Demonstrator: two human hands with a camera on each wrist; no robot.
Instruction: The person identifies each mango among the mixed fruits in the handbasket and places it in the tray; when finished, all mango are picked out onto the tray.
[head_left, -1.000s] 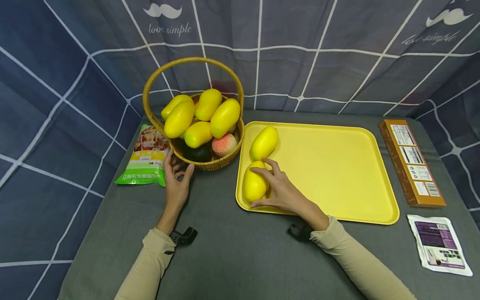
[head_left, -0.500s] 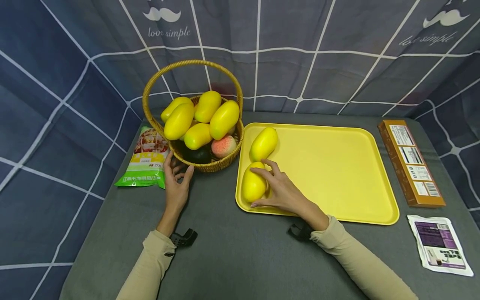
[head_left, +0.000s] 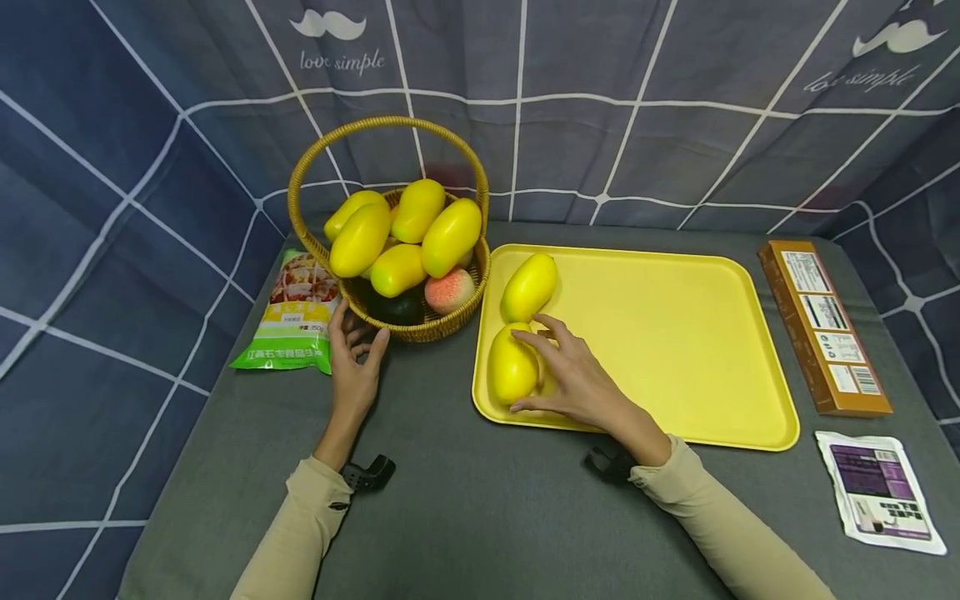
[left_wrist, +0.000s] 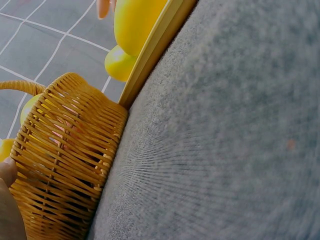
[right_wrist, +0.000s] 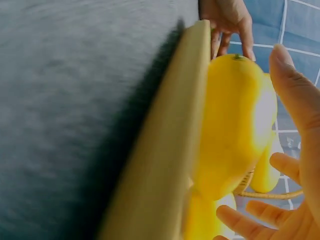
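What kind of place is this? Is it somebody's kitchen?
It looks more like a little curtained-off work booth than a kitchen, but I can't be sure. White-lined curtains close in the back and sides of a grey table, with a fruit basket and yellow tray on it.

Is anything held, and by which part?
Nothing is visibly held: the right hand is open beside the nearer loose mango; the left hand is by the basket, contact unclear.

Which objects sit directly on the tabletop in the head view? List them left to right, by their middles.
Green-bottomed food packet → wicker basket → yellow tray → brown box → white-and-purple pouch.
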